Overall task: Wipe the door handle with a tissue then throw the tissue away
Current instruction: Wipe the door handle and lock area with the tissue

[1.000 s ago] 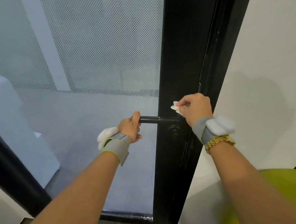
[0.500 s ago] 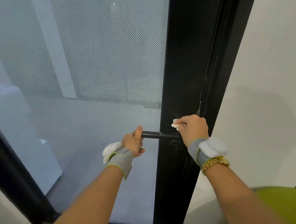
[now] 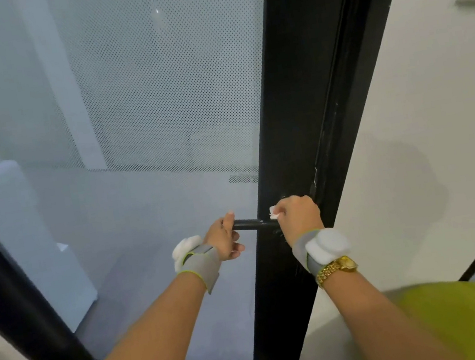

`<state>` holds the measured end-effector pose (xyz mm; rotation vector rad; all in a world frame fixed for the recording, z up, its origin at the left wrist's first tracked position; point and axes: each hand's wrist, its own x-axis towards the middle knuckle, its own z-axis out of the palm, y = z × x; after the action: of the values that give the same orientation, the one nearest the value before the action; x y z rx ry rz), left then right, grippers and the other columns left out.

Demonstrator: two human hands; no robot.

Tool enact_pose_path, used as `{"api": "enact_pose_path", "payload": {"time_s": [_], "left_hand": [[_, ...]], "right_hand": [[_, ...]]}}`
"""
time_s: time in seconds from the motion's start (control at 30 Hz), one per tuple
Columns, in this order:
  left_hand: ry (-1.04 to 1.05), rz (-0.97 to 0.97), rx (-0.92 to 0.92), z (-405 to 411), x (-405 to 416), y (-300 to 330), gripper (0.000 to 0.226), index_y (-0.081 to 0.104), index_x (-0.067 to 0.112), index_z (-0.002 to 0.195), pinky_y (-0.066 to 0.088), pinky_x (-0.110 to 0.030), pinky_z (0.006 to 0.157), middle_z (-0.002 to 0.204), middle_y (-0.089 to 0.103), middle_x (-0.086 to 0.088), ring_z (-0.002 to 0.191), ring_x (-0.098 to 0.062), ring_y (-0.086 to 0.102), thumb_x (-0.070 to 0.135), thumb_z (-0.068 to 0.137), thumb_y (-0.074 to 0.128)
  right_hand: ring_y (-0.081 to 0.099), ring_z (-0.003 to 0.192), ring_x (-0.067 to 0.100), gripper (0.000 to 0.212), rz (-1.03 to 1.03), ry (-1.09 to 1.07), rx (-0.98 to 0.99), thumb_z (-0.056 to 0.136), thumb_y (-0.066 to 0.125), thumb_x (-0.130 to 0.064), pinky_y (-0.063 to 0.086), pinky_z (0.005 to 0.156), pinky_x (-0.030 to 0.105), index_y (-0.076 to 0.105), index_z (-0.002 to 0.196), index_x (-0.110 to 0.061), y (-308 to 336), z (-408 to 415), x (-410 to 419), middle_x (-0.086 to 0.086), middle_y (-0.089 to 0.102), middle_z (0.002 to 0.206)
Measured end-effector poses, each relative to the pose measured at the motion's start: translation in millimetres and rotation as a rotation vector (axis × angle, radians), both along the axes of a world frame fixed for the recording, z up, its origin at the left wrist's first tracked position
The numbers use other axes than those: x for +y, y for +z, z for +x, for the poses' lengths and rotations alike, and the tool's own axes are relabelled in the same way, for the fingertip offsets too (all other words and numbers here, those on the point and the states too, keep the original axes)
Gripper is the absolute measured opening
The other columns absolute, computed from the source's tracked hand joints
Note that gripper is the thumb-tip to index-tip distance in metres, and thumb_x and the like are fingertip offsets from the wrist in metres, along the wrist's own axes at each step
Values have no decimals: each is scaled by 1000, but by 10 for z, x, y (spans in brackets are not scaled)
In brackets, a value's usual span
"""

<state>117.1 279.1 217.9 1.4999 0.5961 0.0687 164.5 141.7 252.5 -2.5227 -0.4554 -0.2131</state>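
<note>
A person stands at a glass door, both hands on its black door handle (image 3: 252, 224), a horizontal lever mounted on the door's black frame (image 3: 287, 110). The left hand (image 3: 223, 240) grips the free end of the lever, thumb raised over the top and fingers curled around the bar beneath. The right hand (image 3: 297, 216) closes over the lever's inner end where it meets the frame, its fingers clamped together on a crumpled white tissue (image 3: 274, 212); a small corner of the tissue pokes out beside the knuckles, pressed against the handle. Between the two hands a short stretch of the bare lever shows. Each wrist wears a grey wrist strap (image 3: 202, 264) edged in yellow-green and carrying a white padded block; a gold watch (image 3: 337, 268) sits just behind the strap on the right wrist. The door's glass panel (image 3: 126, 104) is frosted, with a dotted film covering its upper part. A white wall (image 3: 411, 154) runs to the right of the frame, and a blurred lime-green shape (image 3: 467, 321) fills the lower right corner.
</note>
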Motion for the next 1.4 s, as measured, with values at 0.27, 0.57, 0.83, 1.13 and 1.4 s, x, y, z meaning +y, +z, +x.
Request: {"api": "enact_pose_path", "payload": {"time_s": [0.27, 0.57, 0.83, 1.13, 1.4], "left_hand": [[72, -47, -12, -115, 372, 129, 24, 59, 13, 87, 47, -29, 69, 102, 46, -8, 79, -17, 52, 27, 96, 41], [63, 71, 13, -294, 702, 133, 24, 52, 18, 75, 37, -22, 60, 94, 48, -7, 64, -11, 46, 14, 96, 42], [-48, 316, -12, -410, 881, 46, 8, 49, 9, 95, 38, -13, 43, 77, 48, -4, 63, -13, 43, 18, 94, 49], [-86, 229, 191, -567, 1180, -340, 11, 51, 11, 102, 41, -33, 74, 103, 48, -10, 87, -22, 47, 17, 94, 49], [-144, 312, 266, -670, 1167, -413, 7, 52, 13, 89, 35, -20, 51, 94, 50, -8, 66, -16, 48, 19, 92, 51]], "right_hand": [[51, 109, 32, 27, 100, 189, 49, 88, 47, -4, 41, 93, 35, 69, 104, -9, 22, -347, 423, 18, 67, 110], [51, 109, 29, 30, -17, 179, -47, 91, 44, -6, 41, 92, 33, 66, 110, -12, -60, -299, 528, 13, 65, 113], [49, 107, 31, 29, 13, 193, -26, 90, 46, -6, 28, 90, 20, 65, 112, -10, -11, -257, 386, 13, 65, 116], [54, 101, 29, 30, -267, 509, 9, 85, 46, -5, 33, 83, 20, 70, 102, -9, 187, -200, 762, 10, 70, 108], [49, 108, 27, 28, -500, 601, -49, 91, 44, -13, 47, 88, 41, 67, 107, -9, 247, -161, 812, 13, 66, 111]]}}
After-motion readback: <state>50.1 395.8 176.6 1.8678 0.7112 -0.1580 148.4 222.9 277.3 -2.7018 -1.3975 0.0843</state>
